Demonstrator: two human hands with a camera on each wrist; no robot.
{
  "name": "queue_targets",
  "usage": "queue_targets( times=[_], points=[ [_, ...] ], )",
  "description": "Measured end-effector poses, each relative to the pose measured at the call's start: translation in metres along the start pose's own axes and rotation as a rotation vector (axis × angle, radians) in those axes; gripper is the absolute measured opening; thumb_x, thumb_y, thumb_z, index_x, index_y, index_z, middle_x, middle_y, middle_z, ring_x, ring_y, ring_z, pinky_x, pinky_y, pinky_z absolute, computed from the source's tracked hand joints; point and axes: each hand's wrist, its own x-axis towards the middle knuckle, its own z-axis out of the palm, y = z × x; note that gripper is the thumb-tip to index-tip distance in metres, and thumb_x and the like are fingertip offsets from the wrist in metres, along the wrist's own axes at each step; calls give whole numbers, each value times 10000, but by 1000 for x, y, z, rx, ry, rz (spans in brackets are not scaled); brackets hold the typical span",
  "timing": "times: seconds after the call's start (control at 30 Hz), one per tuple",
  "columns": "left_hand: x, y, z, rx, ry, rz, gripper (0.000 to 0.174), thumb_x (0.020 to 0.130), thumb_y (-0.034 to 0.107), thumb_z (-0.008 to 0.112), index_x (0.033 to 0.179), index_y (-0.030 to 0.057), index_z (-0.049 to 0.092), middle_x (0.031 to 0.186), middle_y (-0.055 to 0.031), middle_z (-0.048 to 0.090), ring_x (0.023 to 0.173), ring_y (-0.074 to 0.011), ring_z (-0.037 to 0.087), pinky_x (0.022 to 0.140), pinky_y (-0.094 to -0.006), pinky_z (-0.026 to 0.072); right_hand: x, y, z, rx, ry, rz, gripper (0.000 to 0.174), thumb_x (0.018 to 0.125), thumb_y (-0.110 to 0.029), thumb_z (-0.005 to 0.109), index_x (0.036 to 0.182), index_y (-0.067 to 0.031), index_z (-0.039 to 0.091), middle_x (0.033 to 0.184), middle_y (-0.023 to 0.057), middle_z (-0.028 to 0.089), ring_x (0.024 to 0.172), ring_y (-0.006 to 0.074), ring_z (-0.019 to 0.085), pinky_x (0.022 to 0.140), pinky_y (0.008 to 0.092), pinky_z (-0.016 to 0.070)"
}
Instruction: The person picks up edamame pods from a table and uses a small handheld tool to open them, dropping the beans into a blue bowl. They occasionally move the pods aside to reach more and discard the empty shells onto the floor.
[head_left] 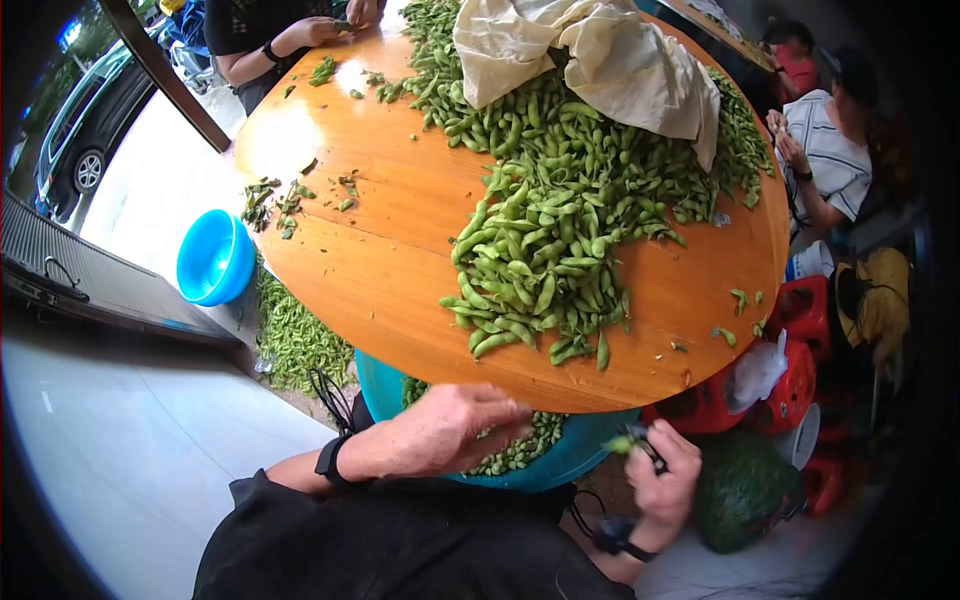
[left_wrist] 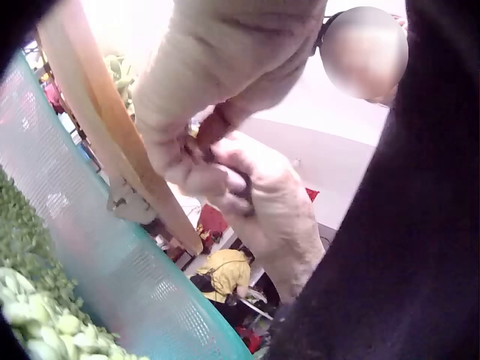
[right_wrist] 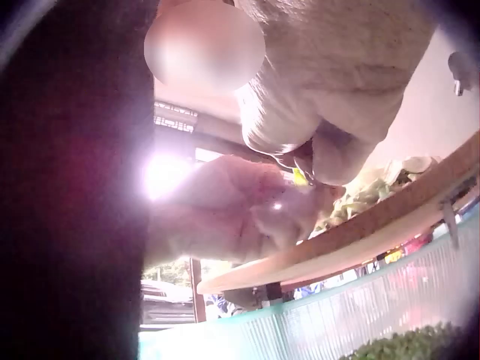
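Observation:
My left hand hovers over a turquoise basin of shelled green beans, its fingers bent. I cannot tell whether anything is between its blurred fingertips. To the right of the basin, my right hand grips a small dark tool with a black loop, and a green pod shows at its tip. In the left wrist view, the left hand overlaps the right hand. A bit of yellow-green shows at the right thumb in the right wrist view.
A wooden table bears a large heap of green pods, partly under a cream cloth. A blue bowl stands left, above pods on the floor. Red stools are at right. Other people sit around.

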Motion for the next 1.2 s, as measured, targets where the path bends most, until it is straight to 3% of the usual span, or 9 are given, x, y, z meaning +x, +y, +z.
queue_targets(
  times=[0.07, 0.23, 0.3, 0.37, 0.57, 0.7, 0.8, 1.07, 1.2],
  points=[
    [10, -1, -6, 297, 176, -101, 432, 794, 23, 698, 1211, 84, 606, 921, -138, 592, 871, -309, 628, 776, -433, 529, -11, 5, -34, -107, -173, 39, 132, 707, 34, 614, 831, 54, 575, 694, 163, 515, 545, 289, 511, 520, 357, 381],
    [38, -25, -9, 640, 356, -46, 460, 712, 35, 647, 1170, 64, 608, 1026, -121, 523, 926, -305, 560, 729, -402, 516, -11, 11, -42, -238, -130, 121, 105, 743, 44, 591, 838, 62, 551, 688, 182, 490, 578, 363, 495, 540, 378, 390],
    [41, -26, -6, 668, 352, -45, 451, 712, 69, 643, 1162, 52, 604, 1039, -125, 492, 953, -305, 536, 742, -393, 509, -5, 10, -30, -196, -132, 107, 121, 761, 39, 606, 877, 62, 582, 707, 171, 515, 575, 308, 529, 546, 357, 409],
    [41, -24, -5, 616, 397, -107, 421, 706, -1, 657, 1119, 77, 635, 1014, -114, 535, 917, -308, 571, 717, -404, 517, 6, 6, -10, -119, -168, 66, 144, 766, 51, 631, 909, 41, 618, 757, 165, 575, 635, 341, 585, 576, 374, 457],
    [41, -26, -4, 420, 536, -21, 310, 762, -26, 718, 1052, 58, 649, 959, -118, 564, 858, -314, 582, 685, -382, 513, 40, -19, 64, 147, -35, -74, 113, 818, 52, 639, 930, 42, 621, 726, 131, 551, 584, 260, 573, 546, 335, 444],
    [29, -13, -2, 235, 539, -43, 221, 840, -18, 711, 1044, 19, 635, 899, -105, 630, 777, -243, 639, 649, -332, 524, 42, -29, 92, 595, -103, 224, 190, 915, 12, 581, 1087, 70, 637, 721, 14, 517, 566, 73, 484, 510, 251, 392],
    [22, -3, 5, -553, 417, -287, 137, 916, 35, 697, 1017, -20, 622, 857, -68, 680, 774, -88, 669, 651, -254, 535, 44, -35, 97, 911, -191, 357, 203, 960, -6, 553, 1134, 82, 611, 708, -22, 494, 545, 45, 432, 488, 230, 364],
    [15, -8, 25, 10, 566, -91, 192, 838, -9, 733, 975, 28, 604, 795, -91, 602, 661, -273, 626, 561, -338, 487, 42, -30, 103, 1189, -244, 454, 197, 1001, -41, 521, 1143, 77, 589, 642, -31, 440, 532, 36, 370, 470, 219, 305],
    [14, -13, 27, -23, 597, -53, 212, 825, 6, 773, 965, 17, 614, 776, -84, 625, 625, -177, 641, 558, -298, 499, 39, -27, 102, 1157, -269, 450, 209, 994, -31, 524, 1163, 73, 590, 656, -26, 454, 531, 42, 372, 469, 221, 309]
  ],
)
